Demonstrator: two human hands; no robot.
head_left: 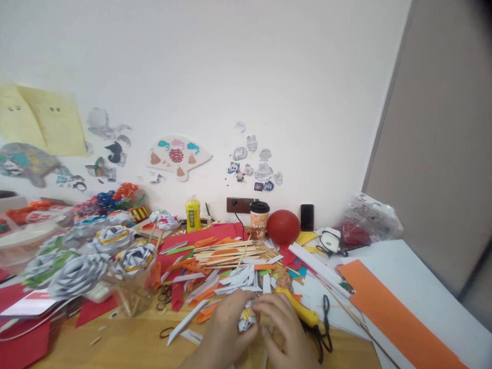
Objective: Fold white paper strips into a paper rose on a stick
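Low in the middle of the head view, my left hand [224,324] is wrapped round a small white and yellow folded-paper flower [246,316]. My right hand [283,324] comes in from the other side, its bent fingertips at the flower's right edge. Whether they pinch a piece of it is hidden. Folded white paper strips [242,275] and orange strips [207,292] lie just beyond my hands. A yellow glue gun [298,307] with a black cord rests right beside my right hand.
Finished paper flowers [79,274] stand at the left, some in a clear container [132,294]. Wooden sticks [226,254] are piled mid-table. Behind them are a yellow bottle [192,214], a lidded cup [259,221] and a red balloon [283,227]. Orange paper [400,312] covers white sheets at right.
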